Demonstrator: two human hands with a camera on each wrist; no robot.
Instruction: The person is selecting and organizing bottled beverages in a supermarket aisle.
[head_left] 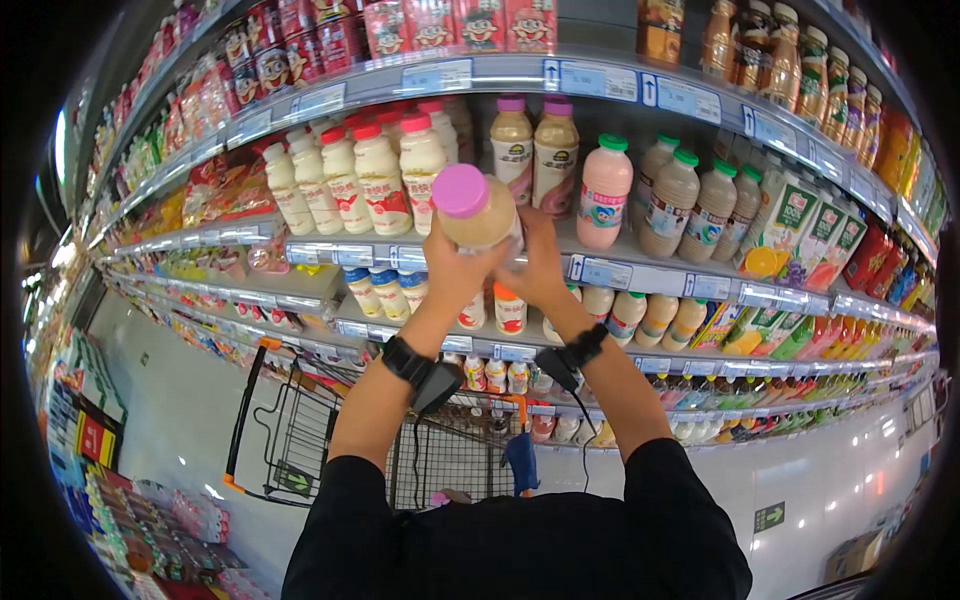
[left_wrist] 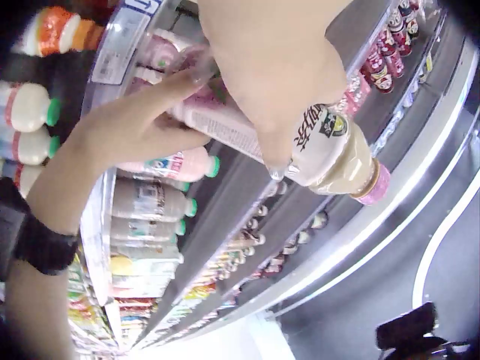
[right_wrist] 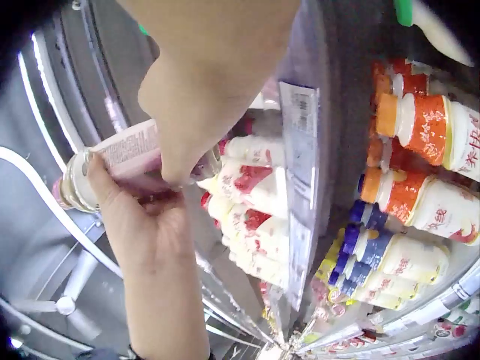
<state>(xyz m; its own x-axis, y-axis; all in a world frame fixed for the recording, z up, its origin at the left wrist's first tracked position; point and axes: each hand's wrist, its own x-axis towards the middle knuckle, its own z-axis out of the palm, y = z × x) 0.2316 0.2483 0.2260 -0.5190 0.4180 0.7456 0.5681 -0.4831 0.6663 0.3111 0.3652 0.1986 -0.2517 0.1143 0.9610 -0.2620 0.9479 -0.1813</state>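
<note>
Both hands hold a bottle (head_left: 482,222) with a pink-purple cap and beige contents, tilted in front of the shelf. My left hand (head_left: 458,272) grips its near side, and my right hand (head_left: 536,264) has its fingers round the other side. In the left wrist view, the left thumb lies along the label of the bottle (left_wrist: 330,154), while the right hand (left_wrist: 135,127) holds toward the base. Part of the pink and white label shows between the hands in the right wrist view, with the left hand (right_wrist: 150,229) below the bottle (right_wrist: 124,157).
Behind the hands, a shelf edge (head_left: 640,277) carries white bottles (head_left: 383,185) with red caps, two purple-capped bottles (head_left: 555,155), a pink bottle (head_left: 605,192) with a green cap, and juice cartons (head_left: 785,225). A shopping cart (head_left: 300,425) with an orange and black handle stands below, left.
</note>
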